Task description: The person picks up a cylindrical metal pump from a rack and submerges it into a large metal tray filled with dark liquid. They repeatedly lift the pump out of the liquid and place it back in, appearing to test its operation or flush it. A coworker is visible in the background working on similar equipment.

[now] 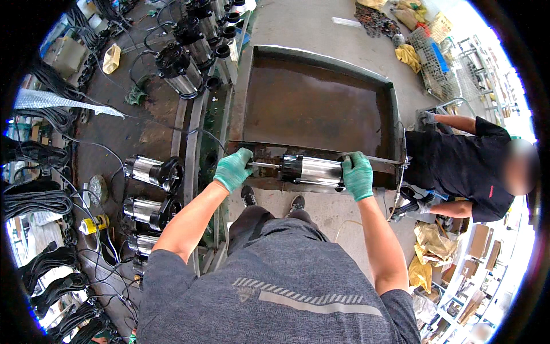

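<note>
As I look down from the head view, both gloves are busy at the near edge of the tank (321,54), a wide, shallow metal one with brown liquid in it. Silver-and-black pump (312,172) lies on its side, lengthwise along that near edge, in front of my body. My left hand (234,170), green glove, is closed near the tank's near left corner, around the outer end of a slim metal rod (265,165) that reaches to the pump's black left end. My right hand (357,176), also green-gloved, grips the pump's black right end, fingers over the top. Whether the pump rests on the tank or hangs in my hands, cannot tell.

To my left, a table (154,129). Three similar pumps on their sides, one of them this motor (143,169), near its right edge; an upright pump (179,71) farther up the same edge. Black cable coils (37,198) along its left edge; yellow cylinder (94,224) lying between coils and pumps.

Beyond the tank's right edge, a co-worker (458,160) in a black shirt, gloved hands well apart from mine.
</note>
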Available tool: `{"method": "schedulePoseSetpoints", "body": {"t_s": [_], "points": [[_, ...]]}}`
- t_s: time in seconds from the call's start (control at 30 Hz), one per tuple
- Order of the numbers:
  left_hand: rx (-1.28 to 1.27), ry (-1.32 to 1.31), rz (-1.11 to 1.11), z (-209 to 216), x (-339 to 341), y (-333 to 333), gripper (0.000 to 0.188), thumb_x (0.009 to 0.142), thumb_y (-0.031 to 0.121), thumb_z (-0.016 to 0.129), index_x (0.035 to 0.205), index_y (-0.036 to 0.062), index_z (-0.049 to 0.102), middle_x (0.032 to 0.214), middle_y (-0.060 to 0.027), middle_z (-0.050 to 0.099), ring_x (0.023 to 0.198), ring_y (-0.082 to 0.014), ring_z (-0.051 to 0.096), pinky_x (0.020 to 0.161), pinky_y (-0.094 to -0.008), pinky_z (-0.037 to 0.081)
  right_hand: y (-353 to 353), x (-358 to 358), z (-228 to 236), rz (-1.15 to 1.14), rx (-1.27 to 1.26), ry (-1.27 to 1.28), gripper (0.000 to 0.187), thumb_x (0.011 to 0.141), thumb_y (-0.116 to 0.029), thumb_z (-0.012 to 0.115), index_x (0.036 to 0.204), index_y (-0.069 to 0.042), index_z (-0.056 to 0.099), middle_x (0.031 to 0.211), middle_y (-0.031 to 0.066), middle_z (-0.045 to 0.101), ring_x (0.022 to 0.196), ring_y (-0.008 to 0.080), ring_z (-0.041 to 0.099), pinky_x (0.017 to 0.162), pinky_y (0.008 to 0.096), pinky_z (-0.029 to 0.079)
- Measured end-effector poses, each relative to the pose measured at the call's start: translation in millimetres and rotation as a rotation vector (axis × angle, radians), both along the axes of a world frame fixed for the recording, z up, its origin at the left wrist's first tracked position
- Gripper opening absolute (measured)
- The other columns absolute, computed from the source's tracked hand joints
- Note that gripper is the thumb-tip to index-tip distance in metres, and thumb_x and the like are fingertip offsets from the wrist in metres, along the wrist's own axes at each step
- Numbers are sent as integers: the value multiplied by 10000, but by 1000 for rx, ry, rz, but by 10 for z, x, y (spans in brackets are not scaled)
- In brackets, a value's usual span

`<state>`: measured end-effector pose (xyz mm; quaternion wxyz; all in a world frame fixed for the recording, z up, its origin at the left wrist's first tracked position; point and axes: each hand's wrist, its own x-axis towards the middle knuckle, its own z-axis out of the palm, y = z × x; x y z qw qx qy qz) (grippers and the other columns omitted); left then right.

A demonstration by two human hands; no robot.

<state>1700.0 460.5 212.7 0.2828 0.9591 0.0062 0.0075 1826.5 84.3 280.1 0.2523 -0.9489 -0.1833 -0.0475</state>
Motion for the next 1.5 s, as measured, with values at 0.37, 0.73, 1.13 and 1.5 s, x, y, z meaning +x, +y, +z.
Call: {"method": "schedulePoseSetpoints", "body": {"t_s": [0.37, 0.73, 1.13, 1.5], "points": [[-1101, 410, 83, -91, -21, 64, 260, 923, 159, 738, 1119, 77, 588, 957, -18, 606, 816, -114, 580, 709, -304, 517, 46, -9, 42, 3, 17, 3, 128, 906, -142, 627, 928, -30, 685, 949, 183, 665, 919, 411, 618, 845, 484, 498], [87, 312, -269, 240, 137, 120, 283, 874, 322, 764, 995, 79, 683, 809, -134, 701, 796, -314, 691, 732, -439, 545, 43, 16, 41, 26, -4, -32, 126, 907, -144, 621, 918, -32, 680, 951, 181, 667, 923, 406, 617, 860, 486, 497], [-951, 1006, 184, 293, 203, 200, 454, 960, 459, 690, 1181, 64, 656, 875, -25, 684, 660, -125, 593, 530, -307, 473, 31, 14, 49, 19, 13, -6, 130, 902, -148, 628, 923, -29, 676, 951, 182, 668, 917, 412, 622, 852, 491, 499], [-372, 337, 31, 33, 130, 51, 352, 871, 155, 768, 1134, 35, 566, 944, -197, 661, 843, -328, 652, 782, -403, 522, 3, 33, 18, 44, 6, -31, 140, 911, -167, 627, 922, -41, 688, 958, 180, 668, 913, 412, 618, 850, 498, 497]]}}
